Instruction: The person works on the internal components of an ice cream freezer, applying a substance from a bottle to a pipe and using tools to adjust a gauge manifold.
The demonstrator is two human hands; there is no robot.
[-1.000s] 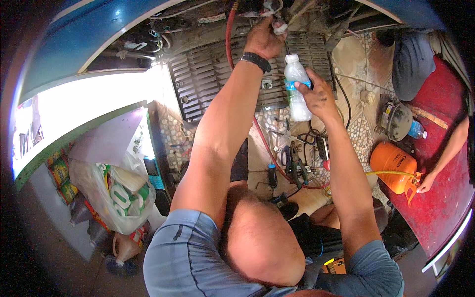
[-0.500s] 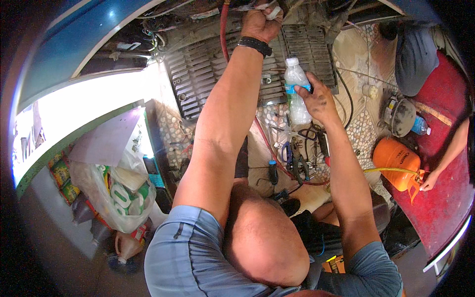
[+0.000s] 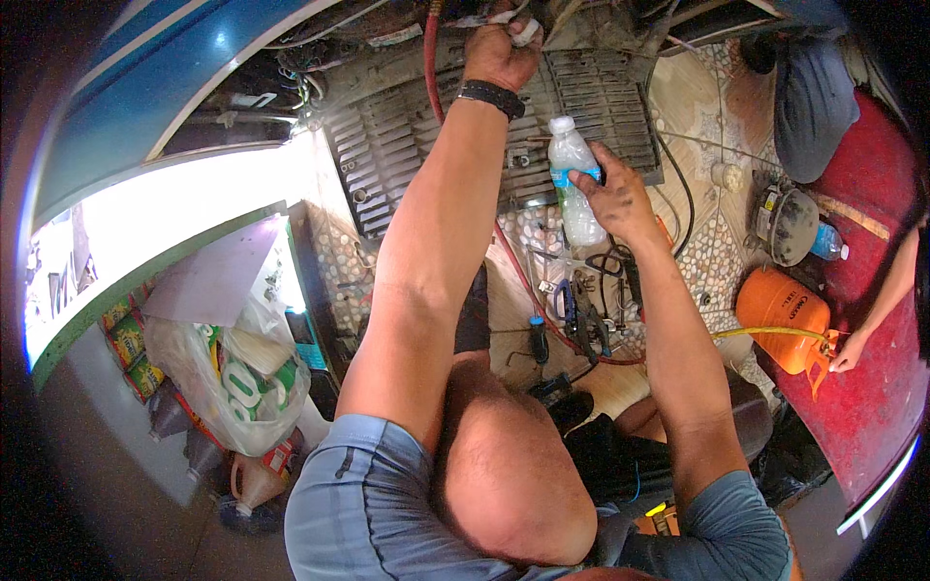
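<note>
Up among the pipes and cables under the blue-edged unit, my left hand (image 3: 499, 55) is closed round a small white item (image 3: 526, 32), too hidden to identify, with a red hose (image 3: 432, 73) just left of it. My right hand (image 3: 615, 198) grips an upright clear plastic bottle (image 3: 578, 215) with white cap, blue label and whitish contents. Behind both hands lies a dusty slatted black panel (image 3: 378, 184). Below the bottle, pliers and other tools (image 3: 572, 310) and a blue-black screwdriver (image 3: 539, 339) lie on the patterned floor among hoses.
Another person's hand (image 3: 845, 354) touches an orange gas cylinder's valve (image 3: 783, 320) on the right; their grey-clad leg (image 3: 812, 116) is above. A round dark appliance (image 3: 783, 228) and blue bottle (image 3: 828, 242) lie near a red board (image 3: 862, 436). A plastic bag (image 3: 247, 397) sits at left.
My left hand has moved a little up and left among the pipes. My right hand and bottle have shifted slightly down. The view has shifted slightly.
</note>
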